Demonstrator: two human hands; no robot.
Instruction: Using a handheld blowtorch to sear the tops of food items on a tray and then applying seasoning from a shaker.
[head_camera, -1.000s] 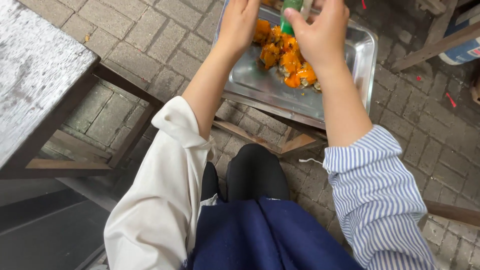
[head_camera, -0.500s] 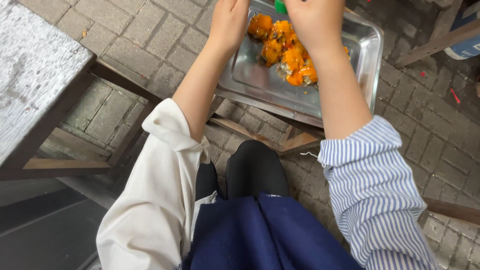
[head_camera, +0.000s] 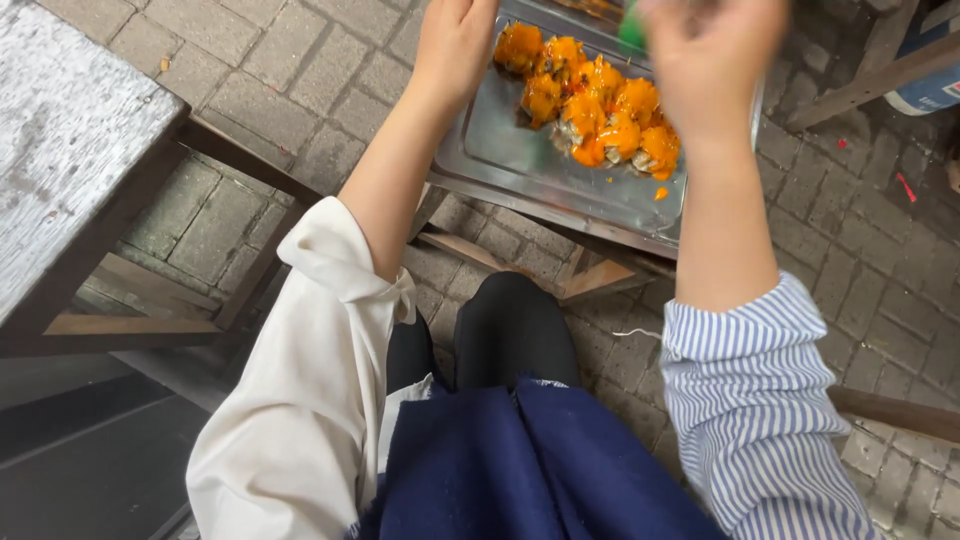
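A metal tray (head_camera: 500, 160) rests on a low wooden stand and holds several orange-coated food pieces (head_camera: 595, 105) in a heap. My left hand (head_camera: 455, 40) lies at the tray's left rim; its fingertips are cut off by the top edge, so its grip is hidden. Above the right side of the heap, my right hand (head_camera: 712, 55) is blurred by motion, with its fingers curled. A small green object (head_camera: 631, 27) sticks out at that hand's left side and appears held in it. One orange crumb (head_camera: 661, 193) lies loose on the tray.
A weathered grey wooden table (head_camera: 70, 150) stands at the left over the brick paving (head_camera: 300, 70). Wooden slats of the stand (head_camera: 600, 280) show under the tray. A blue and white container (head_camera: 930, 90) sits at the right edge. My knees and a dark blue cloth fill the bottom.
Both hands have drifted toward the top of the view. My right hand has shifted right with the green object and now blurs with motion. The food heap looks unchanged.
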